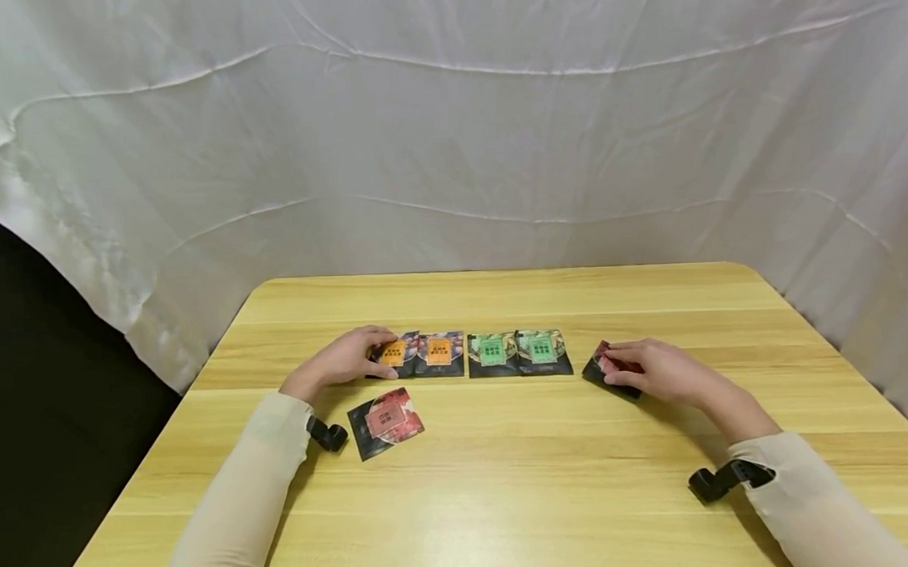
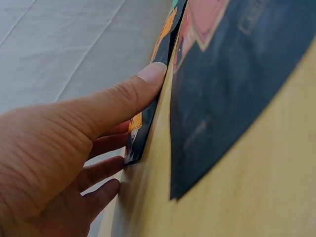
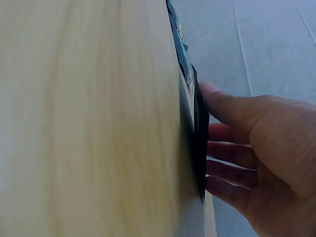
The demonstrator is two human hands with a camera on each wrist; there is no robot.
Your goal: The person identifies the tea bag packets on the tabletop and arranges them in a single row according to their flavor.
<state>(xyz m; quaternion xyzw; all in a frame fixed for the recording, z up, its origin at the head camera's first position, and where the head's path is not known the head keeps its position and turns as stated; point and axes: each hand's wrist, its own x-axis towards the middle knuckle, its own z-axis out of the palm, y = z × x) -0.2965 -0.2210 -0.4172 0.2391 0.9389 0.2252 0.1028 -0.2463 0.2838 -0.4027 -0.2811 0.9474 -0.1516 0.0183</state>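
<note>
My left hand (image 1: 344, 356) rests over the left end of an orange-labelled food packet (image 1: 396, 353), thumb along its near edge and fingers at its far side. A second orange-labelled packet (image 1: 440, 355) overlaps it on the right. My right hand (image 1: 656, 370) pinches a red and black packet (image 1: 598, 380) between thumb and fingers. In the right wrist view that packet (image 3: 200, 133) is tilted, with a dark shadow beside it on the wood. Another red-labelled packet (image 1: 386, 423) lies askew, nearer than the row, just right of my left wrist.
Two overlapping green-labelled packets (image 1: 492, 354) lie mid-row, between the orange ones and my right hand. Everything sits on a light wooden table (image 1: 491, 499). A pale curtain (image 1: 449, 150) hangs behind its far edge. Each wrist wears a small black camera (image 1: 327, 435).
</note>
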